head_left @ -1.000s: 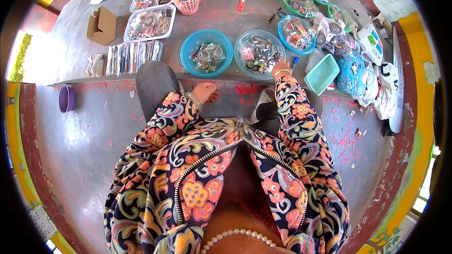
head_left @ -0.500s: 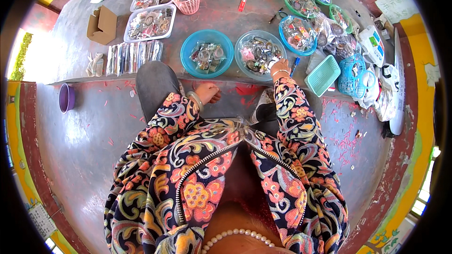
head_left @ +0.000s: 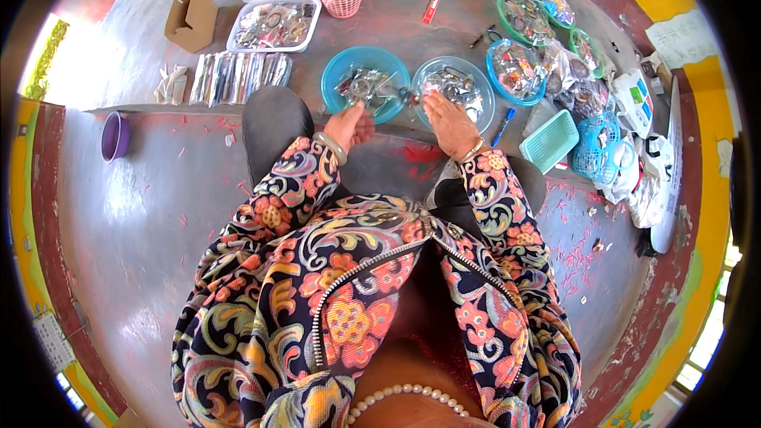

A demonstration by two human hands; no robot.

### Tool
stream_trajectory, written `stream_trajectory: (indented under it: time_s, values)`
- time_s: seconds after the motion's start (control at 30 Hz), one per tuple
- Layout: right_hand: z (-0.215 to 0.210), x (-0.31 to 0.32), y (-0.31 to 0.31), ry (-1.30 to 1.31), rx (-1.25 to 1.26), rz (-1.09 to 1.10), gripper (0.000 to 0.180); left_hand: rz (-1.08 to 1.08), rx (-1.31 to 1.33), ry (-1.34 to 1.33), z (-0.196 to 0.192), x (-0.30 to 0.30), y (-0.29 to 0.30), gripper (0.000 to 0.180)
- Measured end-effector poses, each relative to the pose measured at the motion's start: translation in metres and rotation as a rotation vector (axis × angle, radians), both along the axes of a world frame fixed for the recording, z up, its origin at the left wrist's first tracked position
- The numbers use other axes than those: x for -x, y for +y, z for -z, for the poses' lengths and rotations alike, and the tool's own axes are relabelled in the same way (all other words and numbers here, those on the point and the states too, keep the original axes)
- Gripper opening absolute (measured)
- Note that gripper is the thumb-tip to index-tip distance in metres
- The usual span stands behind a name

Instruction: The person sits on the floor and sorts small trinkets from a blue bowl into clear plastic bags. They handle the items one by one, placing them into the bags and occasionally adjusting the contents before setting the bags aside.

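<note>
Two round bowls hold small packaged items at the front edge of the raised grey surface. Just in front of the blue bowl is my left hand, its fingers blurred and near the rim. My right hand reaches over the left front rim of the clear bluish bowl, fingers stretched out. A small dark blurred item shows between the bowls, close to my right fingertips; whether I hold it cannot be made out. Clear packets lie in the blue bowl, and dark rings and packets in the other.
On the left are a row of flat packets, a cardboard box and a white tray. A pink basket stands behind. Rightward lie a blue marker, a green basket and more filled bowls. A purple tub stands lower left.
My right hand has come out of the clear bowl, leftward to its near rim. My left hand has risen toward the blue bowl. A dark item now shows between them; the view has shifted slightly.
</note>
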State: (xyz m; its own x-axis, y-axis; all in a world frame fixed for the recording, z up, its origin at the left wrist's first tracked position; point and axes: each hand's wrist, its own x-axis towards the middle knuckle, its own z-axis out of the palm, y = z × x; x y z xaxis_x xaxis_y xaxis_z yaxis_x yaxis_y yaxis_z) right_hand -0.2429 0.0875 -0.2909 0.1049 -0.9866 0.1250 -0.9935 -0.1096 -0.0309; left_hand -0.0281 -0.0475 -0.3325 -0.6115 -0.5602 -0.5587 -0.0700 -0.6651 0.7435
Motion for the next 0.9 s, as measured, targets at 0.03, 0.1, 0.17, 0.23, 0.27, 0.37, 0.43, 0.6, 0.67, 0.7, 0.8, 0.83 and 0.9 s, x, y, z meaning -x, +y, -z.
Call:
stream_trajectory:
  time_s: [0.03,0.1,0.17,0.23,0.27,0.37,0.43,0.6,0.67,0.7,0.8,0.83,0.9]
  values:
    - [-0.012,-0.01,0.002,0.006,0.013,-0.103,0.038,-0.043,-0.064,0.028,-0.001,-0.001,-0.008,0.045]
    - [-0.02,-0.025,0.004,0.022,0.003,-0.205,0.04,-0.064,-0.166,0.078,-0.01,-0.005,-0.018,0.048]
    - [-0.022,-0.03,0.008,0.034,0.013,-0.282,0.039,-0.004,-0.245,0.133,-0.027,-0.003,-0.023,0.047]
    - [-0.025,-0.035,0.012,0.052,-0.01,-0.311,0.039,0.108,-0.164,0.101,-0.029,-0.005,-0.024,0.046]
    - [-0.026,-0.037,0.013,0.063,-0.021,-0.322,0.039,0.167,-0.124,0.087,-0.028,-0.005,-0.024,0.046]
    - [-0.022,-0.039,0.011,0.034,-0.023,-0.304,0.039,0.239,-0.052,0.157,-0.016,-0.006,-0.021,0.023]
    - [-0.019,-0.038,0.01,-0.024,0.002,-0.24,0.037,0.273,-0.044,0.164,-0.014,-0.005,-0.018,0.016]
    - [0.011,-0.033,0.002,-0.499,0.045,0.252,0.037,0.186,-0.105,0.229,-0.003,0.0,-0.011,0.013]
    - [0.016,-0.034,0.0,-1.059,-0.177,0.568,0.038,0.112,-0.105,0.229,-0.003,0.003,-0.004,0.007]
    - [0.036,-0.038,0.003,-1.635,-0.129,0.671,0.043,0.085,-0.104,0.236,-0.007,0.006,0.0,0.007]
    - [0.027,-0.066,0.001,-2.052,-0.209,0.838,0.032,0.082,-0.086,0.237,-0.008,0.005,0.007,0.011]
    - [0.034,-0.067,0.003,-2.101,-0.174,0.808,0.024,0.124,-0.088,0.243,-0.008,0.005,0.01,0.011]
    - [0.046,-0.06,0.002,-2.131,-0.141,0.716,0.02,0.205,-0.051,0.245,-0.01,0.008,0.015,0.014]
